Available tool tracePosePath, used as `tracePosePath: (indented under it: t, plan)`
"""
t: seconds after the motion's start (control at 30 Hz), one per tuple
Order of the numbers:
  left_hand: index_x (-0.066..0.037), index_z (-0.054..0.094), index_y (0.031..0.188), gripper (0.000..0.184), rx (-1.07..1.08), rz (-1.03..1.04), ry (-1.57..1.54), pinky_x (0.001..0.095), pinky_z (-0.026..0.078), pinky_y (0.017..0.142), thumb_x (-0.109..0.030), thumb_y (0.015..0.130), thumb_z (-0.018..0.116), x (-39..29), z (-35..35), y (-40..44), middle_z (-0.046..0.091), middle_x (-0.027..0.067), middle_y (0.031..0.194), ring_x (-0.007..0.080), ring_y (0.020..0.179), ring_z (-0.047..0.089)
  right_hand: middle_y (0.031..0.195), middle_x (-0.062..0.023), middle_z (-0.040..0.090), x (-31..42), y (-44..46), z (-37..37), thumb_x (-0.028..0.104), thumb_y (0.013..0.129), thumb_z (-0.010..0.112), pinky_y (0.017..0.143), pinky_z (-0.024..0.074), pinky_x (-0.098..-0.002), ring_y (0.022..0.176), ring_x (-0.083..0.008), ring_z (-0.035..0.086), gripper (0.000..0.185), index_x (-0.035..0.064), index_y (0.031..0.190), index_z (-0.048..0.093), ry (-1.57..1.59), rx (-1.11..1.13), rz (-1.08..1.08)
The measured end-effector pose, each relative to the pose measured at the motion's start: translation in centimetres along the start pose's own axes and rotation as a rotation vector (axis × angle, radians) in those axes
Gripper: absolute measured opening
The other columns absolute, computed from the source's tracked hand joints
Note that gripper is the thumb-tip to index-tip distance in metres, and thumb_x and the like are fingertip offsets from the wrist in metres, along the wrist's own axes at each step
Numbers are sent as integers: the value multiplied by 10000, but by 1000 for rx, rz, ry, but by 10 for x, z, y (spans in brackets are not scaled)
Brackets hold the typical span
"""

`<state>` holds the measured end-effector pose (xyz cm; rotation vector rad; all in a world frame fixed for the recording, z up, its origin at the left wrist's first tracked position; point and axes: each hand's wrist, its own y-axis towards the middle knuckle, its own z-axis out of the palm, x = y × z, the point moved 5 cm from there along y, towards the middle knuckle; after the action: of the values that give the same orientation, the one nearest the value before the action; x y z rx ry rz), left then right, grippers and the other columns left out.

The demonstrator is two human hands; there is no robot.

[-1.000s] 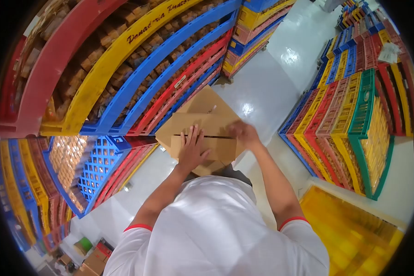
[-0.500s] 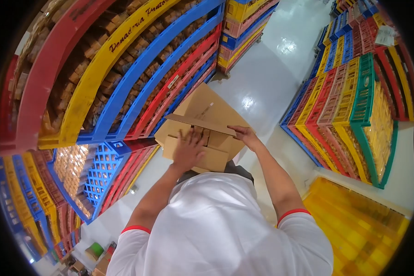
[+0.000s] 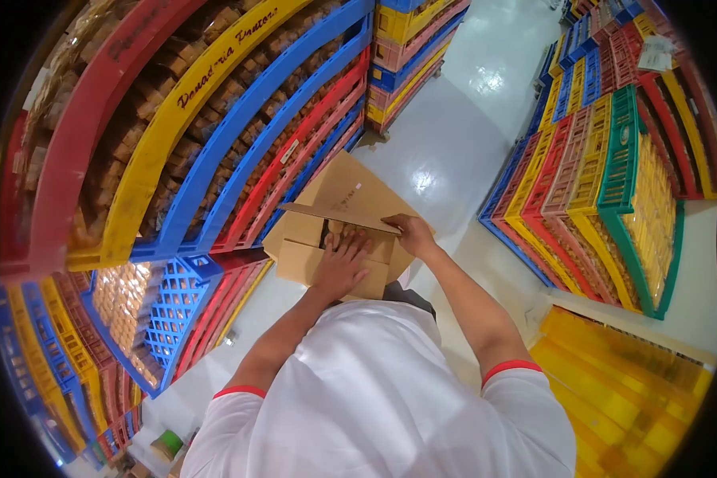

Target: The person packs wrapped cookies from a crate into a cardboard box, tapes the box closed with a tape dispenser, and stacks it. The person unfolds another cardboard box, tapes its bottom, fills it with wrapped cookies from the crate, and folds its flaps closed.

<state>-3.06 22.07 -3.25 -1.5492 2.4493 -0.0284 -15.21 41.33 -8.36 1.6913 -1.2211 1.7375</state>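
- Cardboard box [image 3: 296, 261] sits partly open, near the left crates [image 3: 249, 177].
- Right hand [image 3: 413, 236] pinches the raised flap [image 3: 323, 213]; light grip best prevents creasing.
- Left hand [image 3: 344, 267], fingers spread, ungripping, at the opening: best kept clear of flap edges.

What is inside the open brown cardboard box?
In the brown cardboard box, a dark gap shows beside the left hand. That hand and the raised cardboard flap, held by the right hand, hide much of the rest; contents cannot be told.
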Motion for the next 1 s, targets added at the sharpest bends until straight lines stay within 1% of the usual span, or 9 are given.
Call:
tracePosePath:
  t: [0.07, 0.13, 0.2, 0.3, 0.5, 0.67, 0.77, 0.87, 1.0]
  plan:
    - [-70, 312, 1619, 803, -30, -83, -105, 677, 119, 1234, -493, 991, 581, 10, -5, -9, 263, 178, 1692, 358, 1568, 230, 1444, -179, 615, 95, -31, 16, 191, 978, 673, 1107, 477, -459, 1333, -334, 590, 481, -6, 1411, 602, -628, 31, -197]
    - [-46, 318, 1609, 832, -62, -197, -229, 684, 137, 1228, -452, 966, 657, 17, -2, -32, 277, 203, 1678, 378, 1563, 235, 1507, -184, 549, 120, -54, 37, 279, 981, 669, 1160, 412, -486, 1399, -354, 513, 572, -1, 1463, 539, -743, 66, -319]
    - [18, 327, 1584, 942, -676, -661, -583, 693, 153, 1218, -318, 854, 819, 59, -11, -73, 297, 257, 1644, 462, 1541, 230, 1570, -189, 484, 119, -76, 59, 366, 984, 665, 1212, 347, -513, 1465, -374, 435, 670, 5, 1516, 475, -846, 91, -463]
    - [-1, 321, 1593, 1007, -749, -725, -382, 691, 159, 1217, -185, 775, 879, 74, -17, -95, 299, 270, 1638, 516, 1524, 227, 1570, -199, 480, 79, -96, 79, 420, 977, 662, 1248, 282, -513, 1487, -364, 410, 714, -5, 1516, 466, -953, 189, -441]
    - [-89, 297, 1632, 852, -226, -408, -124, 662, 155, 1237, -390, 928, 672, 63, -27, -54, 256, 203, 1694, 391, 1583, 194, 1578, -170, 474, 115, -30, 67, 380, 1006, 634, 1232, 315, -478, 1467, -369, 427, 694, 1, 1546, 417, -1059, 380, -229]
    - [1, 219, 1637, 986, -330, -741, -128, 601, 214, 1238, -576, 936, 603, 88, -22, -62, 265, 224, 1683, 412, 1567, 224, 1470, -294, 533, 94, 82, 40, 221, 986, 685, 1184, 384, -466, 1352, -462, 518, 614, -14, 1506, 458, -625, -509, -443]
    - [34, 269, 1603, 950, -508, -742, -212, 598, 270, 1199, -491, 921, 671, 87, -22, -71, 339, 233, 1636, 396, 1523, 313, 1407, -252, 603, 85, 105, 78, 282, 977, 683, 1114, 445, -453, 1295, -399, 585, 578, 23, 1469, 525, -778, 187, -400]
    - [34, 324, 1574, 930, -602, -745, -284, 558, 314, 1181, -502, 909, 692, 93, -28, -77, 406, 226, 1583, 373, 1481, 378, 1335, -222, 674, 229, 125, 88, 385, 984, 677, 1006, 523, -453, 1227, -377, 654, 584, 69, 1463, 567, -827, 470, -549]
    - [27, 361, 1558, 932, -622, -683, -304, 496, 345, 1178, -529, 896, 710, 89, -27, -79, 453, 213, 1548, 348, 1461, 408, 1206, -219, 730, 611, 10, 95, 129, 998, 672, 987, 547, -388, 1141, -290, 717, 300, 4, 1270, 700, -457, -127, -1194]
